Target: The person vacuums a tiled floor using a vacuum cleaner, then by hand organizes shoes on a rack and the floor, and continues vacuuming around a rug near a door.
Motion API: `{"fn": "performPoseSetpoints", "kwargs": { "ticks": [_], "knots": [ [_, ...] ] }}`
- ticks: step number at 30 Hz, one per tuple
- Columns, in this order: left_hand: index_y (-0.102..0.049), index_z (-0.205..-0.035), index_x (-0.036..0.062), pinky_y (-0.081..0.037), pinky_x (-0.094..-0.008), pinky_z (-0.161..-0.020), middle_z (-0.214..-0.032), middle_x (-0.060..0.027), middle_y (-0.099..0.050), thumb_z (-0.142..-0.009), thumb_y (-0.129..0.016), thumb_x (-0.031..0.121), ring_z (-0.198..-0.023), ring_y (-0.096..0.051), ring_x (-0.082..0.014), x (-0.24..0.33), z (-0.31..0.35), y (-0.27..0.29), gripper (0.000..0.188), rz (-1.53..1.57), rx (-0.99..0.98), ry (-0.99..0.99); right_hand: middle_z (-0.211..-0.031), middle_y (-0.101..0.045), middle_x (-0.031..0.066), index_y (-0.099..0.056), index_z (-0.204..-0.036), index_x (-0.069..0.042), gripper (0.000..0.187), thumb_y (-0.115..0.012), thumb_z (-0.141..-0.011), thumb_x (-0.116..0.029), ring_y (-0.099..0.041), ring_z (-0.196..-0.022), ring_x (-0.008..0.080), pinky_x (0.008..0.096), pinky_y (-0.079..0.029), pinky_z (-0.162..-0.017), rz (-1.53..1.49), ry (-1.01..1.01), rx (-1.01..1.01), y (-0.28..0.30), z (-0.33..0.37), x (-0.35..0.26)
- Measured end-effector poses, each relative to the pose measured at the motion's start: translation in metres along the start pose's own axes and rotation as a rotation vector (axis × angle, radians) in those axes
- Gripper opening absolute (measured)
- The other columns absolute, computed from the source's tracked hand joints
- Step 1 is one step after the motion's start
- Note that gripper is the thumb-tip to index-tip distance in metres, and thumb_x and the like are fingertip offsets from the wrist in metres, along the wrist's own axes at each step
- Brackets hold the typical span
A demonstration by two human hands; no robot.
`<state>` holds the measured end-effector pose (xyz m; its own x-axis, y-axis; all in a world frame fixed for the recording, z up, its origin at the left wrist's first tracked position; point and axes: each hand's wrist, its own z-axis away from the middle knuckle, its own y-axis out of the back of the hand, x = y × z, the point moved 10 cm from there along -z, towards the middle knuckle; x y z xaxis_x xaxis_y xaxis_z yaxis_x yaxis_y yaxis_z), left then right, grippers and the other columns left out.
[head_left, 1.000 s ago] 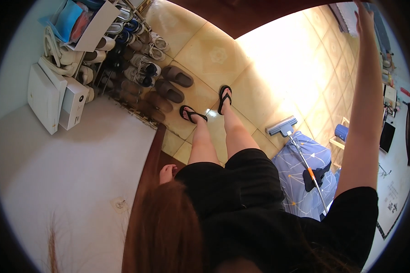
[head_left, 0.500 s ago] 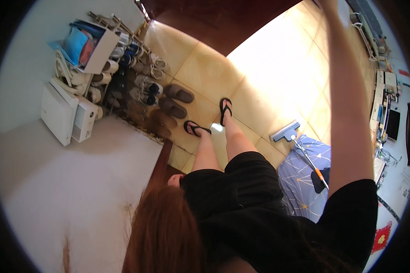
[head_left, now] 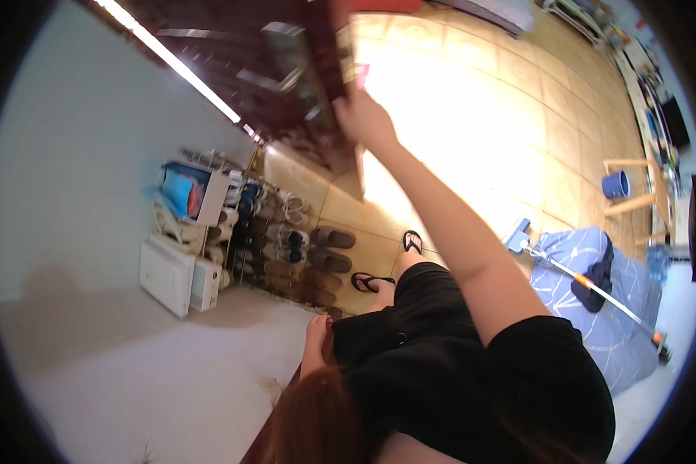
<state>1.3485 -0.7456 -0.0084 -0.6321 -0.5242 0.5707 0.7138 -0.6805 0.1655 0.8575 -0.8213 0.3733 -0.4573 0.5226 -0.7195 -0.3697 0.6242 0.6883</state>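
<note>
My right arm stretches forward, and my right hand [head_left: 366,121] is closed around the free edge of a dark red door [head_left: 224,50]. A metal handle [head_left: 282,58] on the door's face is smeared by motion. My left hand [head_left: 318,331] hangs low beside my black shorts, next to a dark red edge along the pale surface at lower left. Its fingers are partly hidden and appear bent; whether they hold anything does not show.
A shoe rack [head_left: 243,224] with several pairs stands left of my feet, with brown slippers [head_left: 332,237] beside it. At right, a blue-headed mop [head_left: 568,271] leans across a patterned blue cover [head_left: 626,325]. Beyond stands a wooden stool [head_left: 649,189] with a blue bin [head_left: 615,185].
The door has swung leftward and nearer, opening up more of the bright floor in view. My right hand has come from the upper right to the door's edge. The view has shifted.
</note>
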Motion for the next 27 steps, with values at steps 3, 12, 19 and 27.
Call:
{"fn": "performPoseSetpoints", "kwargs": {
  "ticks": [3, 12, 19, 27],
  "knots": [
    [-0.058, -0.084, 0.0053, -0.040, -0.0243, -0.058, -0.078, -0.0048, -0.059, -0.077, -0.046, 0.024, -0.071, -0.054, -0.0135, 0.021, 0.007, 0.001, 0.024, -0.062, 0.004, 0.045, -0.084, -0.055, 0.0227, -0.041, -0.099, -0.003, 0.032, -0.041, -0.076, -0.025, -0.055, -0.066, 0.0380, 0.0438, -0.044, -0.059, -0.118, 0.113, 0.017, -0.005, 0.035, -0.028],
    [-0.056, -0.090, 0.0035, -0.041, -0.0259, -0.063, -0.083, -0.0062, -0.059, -0.079, -0.042, 0.023, -0.077, -0.054, -0.0147, 0.049, 0.028, -0.051, 0.026, -0.189, -0.123, 0.148, -0.052, -0.050, 0.0055, -0.043, -0.075, -0.005, 0.014, -0.048, -0.066, -0.014, -0.050, -0.042, 0.0158, 0.0289, -0.030, -0.032, 0.116, 0.548, 0.085, -0.050, 0.108, -0.091],
    [-0.056, -0.089, 0.0033, -0.041, -0.0250, -0.062, -0.082, -0.0064, -0.059, -0.079, -0.042, 0.021, -0.075, -0.054, -0.0145, 0.087, 0.018, -0.104, 0.025, -0.302, -0.191, 0.117, -0.058, -0.052, 0.0055, -0.047, -0.080, -0.007, 0.018, -0.048, -0.067, -0.019, -0.053, -0.053, 0.0184, 0.0318, -0.033, -0.040, -0.078, 0.579, -0.051, -0.097, 0.131, -0.121],
    [-0.056, -0.089, 0.0030, -0.041, -0.0242, -0.061, -0.080, -0.0066, -0.059, -0.079, -0.042, 0.019, -0.073, -0.054, -0.0142, 0.131, 0.015, -0.244, 0.023, -0.402, -0.328, 0.057, -0.072, -0.054, 0.0121, -0.053, -0.077, -0.008, 0.017, -0.047, -0.066, -0.018, -0.055, -0.069, 0.0293, 0.0395, -0.044, -0.060, -0.263, 0.171, -0.438, 0.057, 0.149, 0.198]
  ]
}}
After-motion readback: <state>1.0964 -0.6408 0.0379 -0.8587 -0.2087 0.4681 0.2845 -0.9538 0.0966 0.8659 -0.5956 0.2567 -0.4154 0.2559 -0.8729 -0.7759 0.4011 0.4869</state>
